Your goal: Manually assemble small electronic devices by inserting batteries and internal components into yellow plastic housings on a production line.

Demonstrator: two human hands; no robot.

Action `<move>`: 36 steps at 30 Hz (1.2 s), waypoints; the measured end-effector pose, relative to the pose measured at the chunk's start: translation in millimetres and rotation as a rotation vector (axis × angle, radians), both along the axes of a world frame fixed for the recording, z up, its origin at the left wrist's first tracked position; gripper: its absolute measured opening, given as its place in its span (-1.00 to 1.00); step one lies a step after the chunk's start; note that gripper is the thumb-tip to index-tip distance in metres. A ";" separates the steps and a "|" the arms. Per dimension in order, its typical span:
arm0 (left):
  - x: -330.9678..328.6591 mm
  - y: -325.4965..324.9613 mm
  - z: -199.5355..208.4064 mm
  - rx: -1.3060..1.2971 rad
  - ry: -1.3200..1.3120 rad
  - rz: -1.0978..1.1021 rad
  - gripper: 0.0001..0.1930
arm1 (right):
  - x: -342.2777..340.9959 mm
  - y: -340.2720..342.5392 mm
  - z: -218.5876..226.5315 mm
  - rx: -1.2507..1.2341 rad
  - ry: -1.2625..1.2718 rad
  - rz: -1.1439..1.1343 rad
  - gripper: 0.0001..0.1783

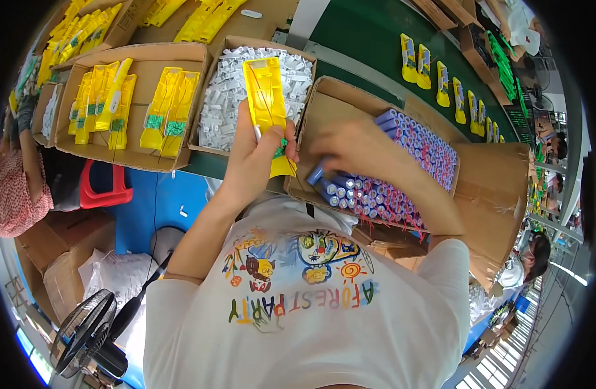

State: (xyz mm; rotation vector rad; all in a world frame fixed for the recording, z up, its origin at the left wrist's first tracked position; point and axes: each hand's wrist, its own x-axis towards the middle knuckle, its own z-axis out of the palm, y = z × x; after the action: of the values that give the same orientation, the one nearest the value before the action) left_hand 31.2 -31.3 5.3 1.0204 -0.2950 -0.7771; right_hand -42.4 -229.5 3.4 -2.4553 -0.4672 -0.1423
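Observation:
My left hand (252, 152) is closed around a long yellow plastic housing (263, 87), held upright with its hollow inside facing me. A dark wire runs along the inside of the housing, and a small green circuit board (282, 148) shows by my thumb. Over the box at the right, my right hand (356, 146) is bent down and slightly blurred. Its fingertips pinch a tilted blue battery cell (316, 172) at the box's left end, though the grip is partly hidden. Rows of blue cells (375, 194) with pink-red leads stand packed below this hand and forearm.
Beyond the housing is a carton of small white plastic parts (226, 84). A cardboard box (139, 55) at left holds yellow housings with green boards. More housings (443, 84) line a green conveyor (369, 39). A black fan (90, 334) stands lower left; another person (22, 188) sits at far left.

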 end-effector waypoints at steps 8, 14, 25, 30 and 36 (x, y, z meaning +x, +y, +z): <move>-11.9 12.0 -9.2 0.063 -0.083 -0.075 -0.62 | 7.8 -24.7 3.6 0.264 0.131 -0.507 -0.70; -21.9 2.3 -17.2 0.101 -0.210 -0.127 -0.41 | 8.3 23.1 42.2 0.905 0.736 -0.459 -0.72; 15.4 32.7 -17.6 0.112 0.041 0.155 -0.56 | 114.4 28.0 -9.8 0.297 0.194 -0.190 -0.76; 16.1 46.8 -19.7 0.041 0.086 0.245 -0.62 | 128.3 36.4 -21.7 0.055 -0.011 -0.032 -0.75; 4.7 43.6 -23.5 0.015 0.128 0.200 -0.57 | 105.7 28.8 -7.8 0.254 -0.094 -0.085 -0.81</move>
State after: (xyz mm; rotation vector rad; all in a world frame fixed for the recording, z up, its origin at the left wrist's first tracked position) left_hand 35.9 12.3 -18.3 0.9929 -0.0759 -0.6608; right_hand 63.3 -200.7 -4.3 -2.2265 -0.3609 -0.3328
